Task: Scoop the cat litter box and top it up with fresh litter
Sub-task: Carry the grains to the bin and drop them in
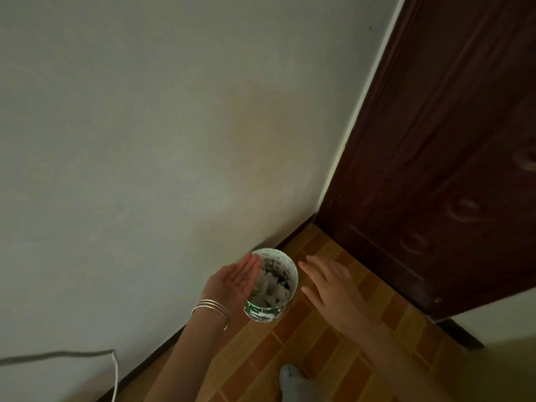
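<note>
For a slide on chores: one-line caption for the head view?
Left hand and right hand, both open, flank a white bucket holding pale scraps on the floor beside the wall.

Two hands, one bucket, one door

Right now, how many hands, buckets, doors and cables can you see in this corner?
Hands: 2, the left hand and the right hand, both open
Bucket: 1
Door: 1
Cable: 1
Total: 5
</note>
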